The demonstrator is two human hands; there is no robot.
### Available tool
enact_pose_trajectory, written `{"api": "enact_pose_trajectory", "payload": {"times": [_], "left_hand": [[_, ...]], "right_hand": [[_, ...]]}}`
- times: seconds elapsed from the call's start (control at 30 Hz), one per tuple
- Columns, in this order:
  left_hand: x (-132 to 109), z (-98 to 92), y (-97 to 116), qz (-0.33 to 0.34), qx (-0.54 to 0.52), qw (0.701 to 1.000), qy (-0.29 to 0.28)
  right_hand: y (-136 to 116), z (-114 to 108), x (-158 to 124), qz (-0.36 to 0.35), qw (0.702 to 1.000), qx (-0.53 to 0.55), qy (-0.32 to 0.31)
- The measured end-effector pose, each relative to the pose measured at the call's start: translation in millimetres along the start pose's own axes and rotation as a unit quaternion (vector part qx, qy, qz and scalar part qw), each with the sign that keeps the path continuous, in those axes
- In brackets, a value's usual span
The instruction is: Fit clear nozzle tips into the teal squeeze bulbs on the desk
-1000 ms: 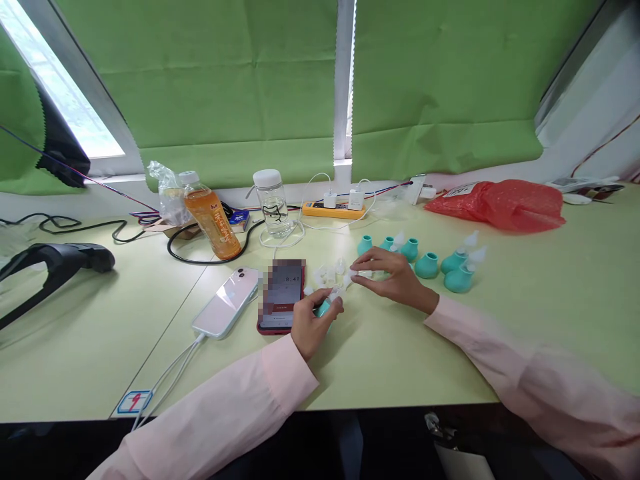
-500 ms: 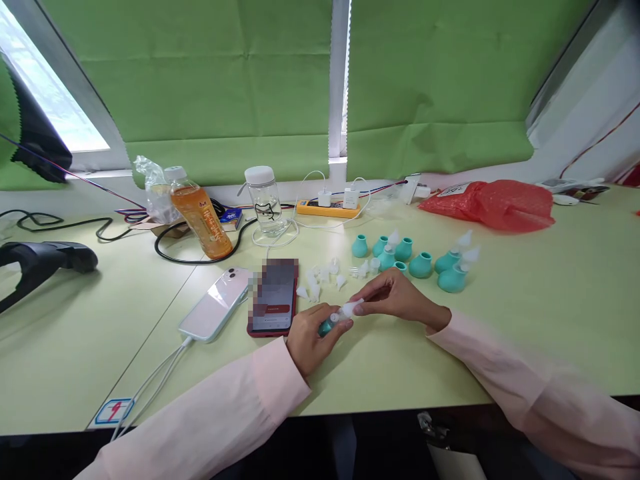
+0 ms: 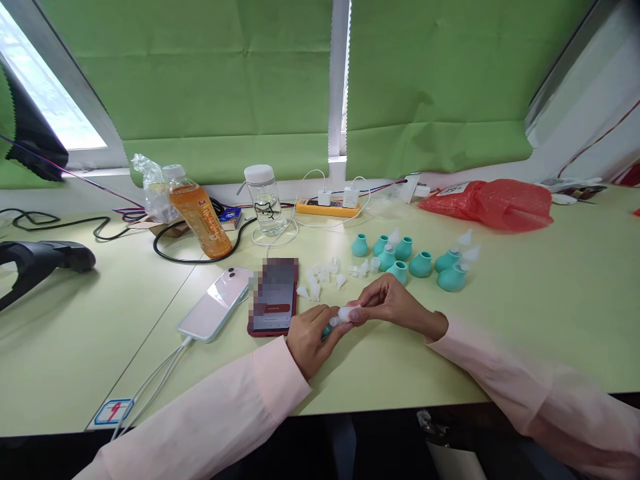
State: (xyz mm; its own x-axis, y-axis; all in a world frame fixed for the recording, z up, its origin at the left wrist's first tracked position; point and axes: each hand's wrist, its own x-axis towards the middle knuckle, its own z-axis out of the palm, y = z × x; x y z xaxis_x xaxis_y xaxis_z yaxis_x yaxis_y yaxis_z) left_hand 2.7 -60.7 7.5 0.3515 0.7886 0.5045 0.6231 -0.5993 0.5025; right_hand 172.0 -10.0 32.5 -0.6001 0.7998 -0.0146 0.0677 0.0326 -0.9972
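My left hand is closed around a small teal rubber bulb, mostly hidden by the fingers. A whitish plastic nozzle sits at the bulb's mouth, and my right hand pinches its tapered end. How firmly the two pieces are joined I cannot tell. Beyond my hands stand several open teal bulbs. A few bulbs to the right, such as this fitted bulb, carry white cone tips. Loose white nozzles and clear plastic pieces lie between the phone and the bulbs.
A dark red phone and a white phone with cables lie left of my hands. Farther back are an orange drink bottle, a clear bottle, a yellow power strip and a red plastic bag.
My right hand has shifted slightly left and down, and its fingers now cover more of the nozzle's tip. The bulb behind that hand shows more fully. My left hand stays in place.
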Motion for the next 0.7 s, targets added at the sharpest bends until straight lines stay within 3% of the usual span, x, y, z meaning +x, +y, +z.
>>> {"api": "enact_pose_trajectory", "payload": {"times": [0.13, 0.27, 0.33, 0.43, 0.53, 0.6, 0.67, 0.7], "left_hand": [[2.8, 0.2, 1.1, -0.043, -0.059, 0.997, -0.003], [2.4, 1.0, 1.2, -0.093, -0.15, 0.982, 0.072], [1.0, 2.2, 0.4, -0.105, -0.193, 0.97, 0.099], [0.1, 4.3, -0.3, -0.105, -0.224, 0.965, 0.086], [0.9, 5.4, 0.3, -0.073, -0.201, 0.975, 0.052], [1.7, 5.6, 0.5, -0.05, -0.183, 0.981, 0.044], [2.4, 5.8, 0.3, -0.037, -0.173, 0.983, 0.044], [2.7, 5.8, 0.2, -0.035, -0.169, 0.984, 0.043]], "right_hand": [[-13.1, -0.3, -5.0, -0.01, 0.999, -0.022, 0.027], [-64.0, -15.3, 1.6, -0.104, 0.983, -0.127, 0.086], [-93.8, -27.3, 15.1, -0.162, 0.956, -0.186, 0.161], [-119.3, -42.9, 50.2, -0.222, 0.881, -0.305, 0.287], [-110.8, -50.0, 93.4, -0.214, 0.852, -0.355, 0.318], [-92.1, -51.3, 118.0, -0.129, 0.804, -0.483, 0.322], [-72.4, -52.2, 134.8, -0.039, 0.788, -0.561, 0.251], [-64.3, -52.9, 140.1, -0.029, 0.787, -0.567, 0.24]]}}
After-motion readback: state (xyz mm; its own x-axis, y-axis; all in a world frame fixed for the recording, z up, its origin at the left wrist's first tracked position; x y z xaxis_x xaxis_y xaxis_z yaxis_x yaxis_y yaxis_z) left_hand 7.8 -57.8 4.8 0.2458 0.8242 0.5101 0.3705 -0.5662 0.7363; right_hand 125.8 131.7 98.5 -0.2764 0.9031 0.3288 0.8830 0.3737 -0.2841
